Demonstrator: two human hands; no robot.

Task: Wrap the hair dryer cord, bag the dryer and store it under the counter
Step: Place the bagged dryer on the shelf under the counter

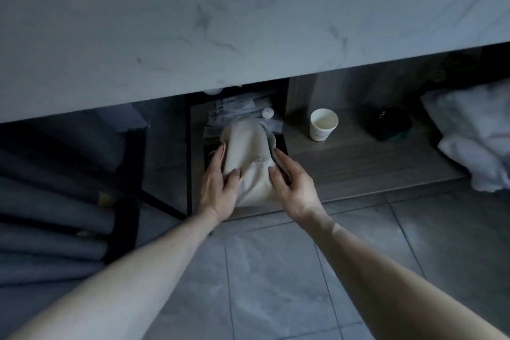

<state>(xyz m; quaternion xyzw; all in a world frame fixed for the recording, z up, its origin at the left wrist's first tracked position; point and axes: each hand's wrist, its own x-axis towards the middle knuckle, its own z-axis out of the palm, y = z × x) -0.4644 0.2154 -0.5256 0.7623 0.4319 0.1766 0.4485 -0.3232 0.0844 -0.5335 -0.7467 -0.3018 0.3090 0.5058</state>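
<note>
A cream cloth bag, bulging with something inside, lies on the low wooden shelf under the grey marble counter. My left hand clasps the bag's left side and my right hand clasps its right side, thumbs resting on top. The hair dryer and its cord are hidden, presumably inside the bag. The bag's far end points toward the back of the shelf.
Several white sachets and papers lie behind the bag. A white paper cup stands to the right, then a dark object and folded white towels. Rolled grey fabric fills the left compartment. Grey tiled floor lies below.
</note>
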